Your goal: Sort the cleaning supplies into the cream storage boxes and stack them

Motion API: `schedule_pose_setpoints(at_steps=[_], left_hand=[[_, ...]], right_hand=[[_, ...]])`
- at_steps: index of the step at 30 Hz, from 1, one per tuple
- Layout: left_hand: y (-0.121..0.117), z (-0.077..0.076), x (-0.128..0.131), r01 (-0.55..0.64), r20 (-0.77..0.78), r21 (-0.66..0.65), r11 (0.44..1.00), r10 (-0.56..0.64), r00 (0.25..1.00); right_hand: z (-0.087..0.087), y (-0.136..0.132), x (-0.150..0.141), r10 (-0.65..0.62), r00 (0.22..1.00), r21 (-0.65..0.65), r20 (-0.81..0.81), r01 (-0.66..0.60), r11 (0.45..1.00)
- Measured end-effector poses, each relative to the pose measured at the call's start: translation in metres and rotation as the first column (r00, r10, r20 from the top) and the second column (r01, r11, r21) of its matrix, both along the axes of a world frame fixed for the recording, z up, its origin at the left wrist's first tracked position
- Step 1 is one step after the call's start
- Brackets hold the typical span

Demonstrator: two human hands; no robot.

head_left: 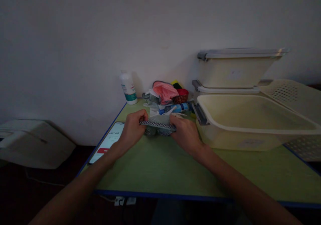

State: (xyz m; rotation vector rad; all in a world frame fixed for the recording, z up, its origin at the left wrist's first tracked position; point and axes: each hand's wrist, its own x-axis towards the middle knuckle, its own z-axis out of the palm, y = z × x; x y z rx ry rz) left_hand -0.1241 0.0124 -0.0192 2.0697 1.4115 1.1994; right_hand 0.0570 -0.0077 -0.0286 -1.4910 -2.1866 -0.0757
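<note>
- Left hand (132, 126), right hand (185, 133): fingers curled tight, each gripping one end of check-edged cloth (157, 124).
- Cloth over table (160, 171), not yet released.
- Pink cloth (165, 92) behind, untouched.

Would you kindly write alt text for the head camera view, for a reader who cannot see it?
The left hand and right hand hold a checker-trimmed grey cloth between them over a green table; a phone lies at left, and an open cream bin stands at right.
</note>
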Motion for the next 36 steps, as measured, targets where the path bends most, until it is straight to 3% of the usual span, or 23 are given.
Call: schedule_pose_setpoints(at_steps=[6, 9, 11, 14, 17, 19, 22, 25, 26, 29, 31, 33, 36], left_hand=[[-0.009, 0.057, -0.025, 0.223, -0.192, -0.151, 0.963, -0.25, 0.949], [-0.015, 0.083, -0.038, 0.296, -0.227, -0.206, 0.933, -0.34, 0.913], [-0.018, 0.098, -0.046, 0.318, -0.238, -0.262, 0.911, -0.38, 0.894], [-0.021, 0.114, -0.054, 0.354, -0.22, -0.342, 0.87, -0.441, 0.87], [-0.019, 0.12, -0.056, 0.438, -0.15, -0.392, 0.809, -0.526, 0.837], [-0.012, 0.12, -0.053, 0.45, -0.144, -0.353, 0.82, -0.523, 0.84], [0.005, 0.12, -0.043, 0.36, -0.257, -0.238, 0.902, -0.416, 0.872], [0.017, 0.126, -0.032, 0.164, -0.455, 0.072, 0.984, -0.114, 0.883], [0.017, 0.129, -0.029, 0.097, -0.484, 0.218, 0.971, 0.021, 0.875], [0.005, 0.141, -0.026, -0.012, -0.471, 0.539, 0.843, 0.313, 0.825], [-0.01, 0.145, -0.03, 0.008, -0.482, 0.632, 0.775, 0.385, 0.787], [-0.028, 0.138, -0.038, 0.076, -0.517, 0.68, 0.729, 0.404, 0.755], [-0.052, 0.109, -0.056, 0.215, -0.648, 0.662, 0.718, 0.404, 0.645]], right_hand=[[0.039, -0.032, -0.007, 0.042, 0.992, -0.043, 0.119, -0.037, 0.998], [0.068, -0.042, 0.003, 0.177, 0.981, -0.103, 0.081, -0.168, 0.98], [0.088, -0.044, 0.013, 0.315, 0.949, -0.142, -0.009, -0.313, 0.939], [0.115, -0.043, 0.03, 0.445, 0.889, -0.197, -0.105, -0.457, 0.867], [0.133, -0.036, 0.044, 0.471, 0.869, -0.254, -0.155, -0.496, 0.831], [0.139, -0.029, 0.051, 0.462, 0.877, -0.268, -0.132, -0.481, 0.835], [0.139, -0.011, 0.058, 0.344, 0.939, -0.234, 0.008, -0.332, 0.914], [0.136, 0.007, 0.063, 0.048, 0.985, 0.005, 0.163, -0.049, 0.999], [0.136, 0.011, 0.064, -0.05, 0.984, 0.129, 0.168, 0.028, 0.991], [0.144, 0.01, 0.065, -0.204, 0.975, 0.401, 0.088, 0.153, 0.903], [0.149, 0.0, 0.066, -0.204, 0.977, 0.473, 0.061, 0.151, 0.868], [0.147, -0.016, 0.067, -0.198, 0.977, 0.534, 0.076, 0.128, 0.836], [0.125, -0.044, 0.071, -0.172, 0.96, 0.586, 0.222, 0.01, 0.81]])
